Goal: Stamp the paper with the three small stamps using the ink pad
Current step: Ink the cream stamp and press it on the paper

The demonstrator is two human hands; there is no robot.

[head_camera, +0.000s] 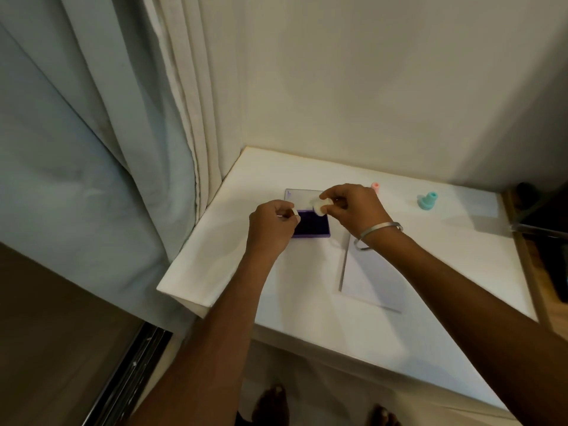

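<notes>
At the far left part of the white table, near the curtain, both your hands work over the open ink pad. Your right hand pinches a small white stamp between thumb and fingers, held just above the pad's dark purple surface; whether it touches the ink cannot be told. Your left hand is curled shut around a small pale piece, at the pad's left edge and covering part of it. The pad's clear lid lies hinged back toward the wall.

The sheet of paper lies to the right of the pad, under your right forearm, its near corner well inside the table's front edge. A pink stamp stands just behind your right hand, and a teal stamp stands farther right, apart from everything else. The table's left edge runs close beside the pad, with little room there. Bare surface lies open between the paper and the front edge, and around the teal stamp. A bangle sits on your right wrist.
</notes>
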